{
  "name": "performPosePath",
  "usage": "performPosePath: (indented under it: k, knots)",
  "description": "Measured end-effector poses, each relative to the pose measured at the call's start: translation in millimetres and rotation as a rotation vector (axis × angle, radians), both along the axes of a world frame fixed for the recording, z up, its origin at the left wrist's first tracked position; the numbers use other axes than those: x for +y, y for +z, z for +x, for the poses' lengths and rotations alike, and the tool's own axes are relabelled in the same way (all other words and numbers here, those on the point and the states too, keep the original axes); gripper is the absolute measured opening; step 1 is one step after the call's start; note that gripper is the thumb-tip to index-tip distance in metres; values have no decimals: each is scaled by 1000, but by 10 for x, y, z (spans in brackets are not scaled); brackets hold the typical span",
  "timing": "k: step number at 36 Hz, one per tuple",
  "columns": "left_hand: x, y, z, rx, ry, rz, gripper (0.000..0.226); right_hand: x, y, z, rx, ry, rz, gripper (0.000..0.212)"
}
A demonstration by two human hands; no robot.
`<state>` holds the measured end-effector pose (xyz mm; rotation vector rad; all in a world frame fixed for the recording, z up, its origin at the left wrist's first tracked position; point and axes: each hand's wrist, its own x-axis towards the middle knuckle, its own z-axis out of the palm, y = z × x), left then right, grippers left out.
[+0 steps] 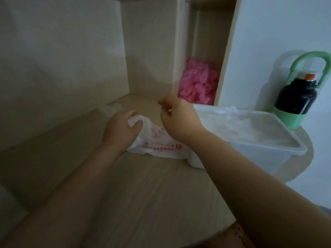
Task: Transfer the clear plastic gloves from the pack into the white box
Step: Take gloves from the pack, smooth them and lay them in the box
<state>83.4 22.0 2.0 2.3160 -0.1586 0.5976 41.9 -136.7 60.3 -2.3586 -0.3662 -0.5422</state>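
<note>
The glove pack (161,143) is a soft white bag with red print, lying on the wooden table in the middle of the head view. My left hand (122,128) grips its bunched open end. A faint clear sheet (112,107) shows just beyond that hand. My right hand (179,119) is raised above the pack with thumb and fingertips pinched together. A small pale glint between them suggests a thin clear glove, too sheer to see fully. The white box (259,155) stands right of the pack, uncovered, with crumpled clear gloves (226,110) at its far end.
A narrow wooden niche behind the box holds crumpled pink plastic (198,83). A black bottle (295,97) with a green sleeve and loop handle stands at the table's far right. Cabinet walls close in the left and back. The table's rounded edge curves along the right.
</note>
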Motion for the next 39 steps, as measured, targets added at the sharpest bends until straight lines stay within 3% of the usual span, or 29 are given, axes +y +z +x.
performPosePath:
  k: [4,10,19,24,29,32,39]
  knots:
    - [238,-391,26,187,-43,125,56,307,-314,104,177,45,17,43]
    - [323,-757,43,107,-62,139,32,387,-777,331,368,18,131,50]
    - [379,-897,150,-5,120,166,33,443,-1153,442,378,68,33,53]
    - [359,-918,130,-67,125,219,15,441,-1217,469,340,55,-40,54]
    - [374,-884,84,-180,219,263,22,406,-1246,459,304,63,-47,54]
    - [363,-884,48,-280,272,189,9,396,-1251,456,286,72,-71,55]
    - [370,-824,-15,-190,36,-189,13,394,-1283,448,217,120,-103,63]
